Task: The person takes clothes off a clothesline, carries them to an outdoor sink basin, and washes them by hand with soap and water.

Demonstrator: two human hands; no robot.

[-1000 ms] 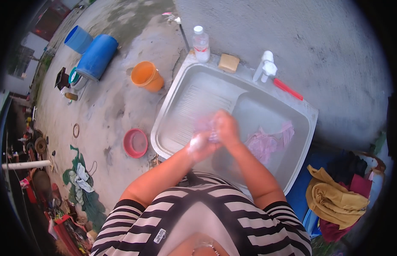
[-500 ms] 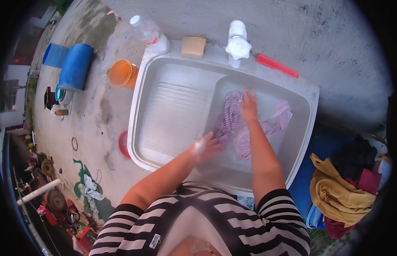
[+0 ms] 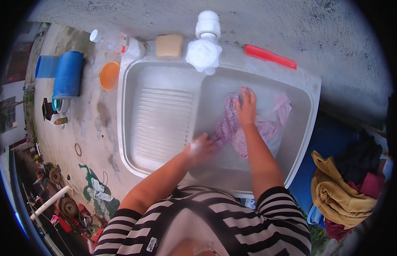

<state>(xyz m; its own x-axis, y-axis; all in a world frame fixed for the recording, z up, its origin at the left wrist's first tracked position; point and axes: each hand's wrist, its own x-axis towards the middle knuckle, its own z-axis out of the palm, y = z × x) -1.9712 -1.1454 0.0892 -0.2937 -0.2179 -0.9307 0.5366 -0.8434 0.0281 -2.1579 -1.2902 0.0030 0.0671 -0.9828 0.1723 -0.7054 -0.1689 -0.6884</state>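
Note:
A purple-and-white striped cloth lies bunched lengthwise in the deep right basin of the grey sink. My right hand is at the cloth's far end, its fingers stretched out and the thumb side against the fabric. By the near end is my left hand, slightly blurred, with white foam near the wrist and its fingers apart; I cannot tell if it touches the cloth. Under and right of my right forearm, a pale pink cloth is spread in the basin, partly hidden by the arm.
A ribbed washboard forms the sink's left side. Along the back stand a clear bottle, a tan soap block, a white tap and a red bar-shaped object. Folded mustard clothes lie at right, an orange bucket at left.
The view has shifted, bringing the tap closer and larger. My right thumb has come in against the striped cloth. My left hand stays near the cloth's lower end.

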